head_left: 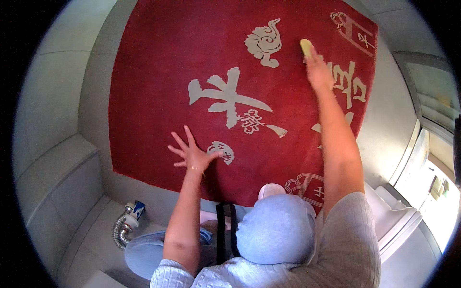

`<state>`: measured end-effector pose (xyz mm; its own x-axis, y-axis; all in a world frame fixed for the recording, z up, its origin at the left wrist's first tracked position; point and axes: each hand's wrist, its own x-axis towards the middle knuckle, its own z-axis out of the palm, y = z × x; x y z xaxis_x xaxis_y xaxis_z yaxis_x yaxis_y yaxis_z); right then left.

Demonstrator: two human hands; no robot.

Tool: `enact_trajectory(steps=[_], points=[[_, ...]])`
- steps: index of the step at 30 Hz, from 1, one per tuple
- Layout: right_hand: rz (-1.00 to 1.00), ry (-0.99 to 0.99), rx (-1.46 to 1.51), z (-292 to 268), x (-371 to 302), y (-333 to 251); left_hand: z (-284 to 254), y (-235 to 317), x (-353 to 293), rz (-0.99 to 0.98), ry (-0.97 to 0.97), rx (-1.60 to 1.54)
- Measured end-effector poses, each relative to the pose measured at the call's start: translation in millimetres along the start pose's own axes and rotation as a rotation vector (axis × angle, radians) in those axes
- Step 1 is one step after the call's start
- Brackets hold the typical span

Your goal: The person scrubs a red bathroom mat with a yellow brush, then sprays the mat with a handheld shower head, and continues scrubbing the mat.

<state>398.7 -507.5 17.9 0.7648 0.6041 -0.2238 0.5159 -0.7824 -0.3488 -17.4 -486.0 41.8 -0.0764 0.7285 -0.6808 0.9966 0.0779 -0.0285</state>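
A large red mat [153, 62] with grey-white characters and cloud patterns lies spread on the floor before me. My left hand [193, 156] rests on its near left part, fingers spread and empty, beside a small round pale pattern. Farther off, at the right, my right hand [319, 72] is closed round a yellow, oblong, rounded object [306, 47], which looks like a scrubbing brush. Its underside is hidden against the mat. My right arm is stretched out across the mat's characters.
A silvery corrugated hose [120, 231] lies at the lower left beside a small blue-and-white item [139, 210]. A raised tiled ledge [62, 168] runs along the left. White toilet-like lids [401, 230] stand at the lower right, near a bright doorway [434, 187]. A pink slipper [272, 190] touches the mat's near edge.
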Motion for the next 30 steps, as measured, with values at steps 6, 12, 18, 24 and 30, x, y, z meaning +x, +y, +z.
enact_trajectory(steps=[6, 12, 18, 24, 30], points=[[-0.659, -0.772, -0.177, 82, -176, -155, -11, -3, 20, -0.114, -0.005, 0.014], [-0.339, -0.399, -0.263, 35, -29, -149, -18, -4, 22, -0.138, -0.052, 0.008], [-0.292, -0.247, -0.088, 57, -42, -142, -23, 8, 20, -0.137, -0.081, 0.002], [-0.686, -0.775, -0.233, 41, -182, -80, -19, -1, 23, -0.119, -0.074, -0.039], [0.269, -0.088, -0.123, -43, -77, 62, -12, -3, 23, -0.133, -0.059, -0.035]])
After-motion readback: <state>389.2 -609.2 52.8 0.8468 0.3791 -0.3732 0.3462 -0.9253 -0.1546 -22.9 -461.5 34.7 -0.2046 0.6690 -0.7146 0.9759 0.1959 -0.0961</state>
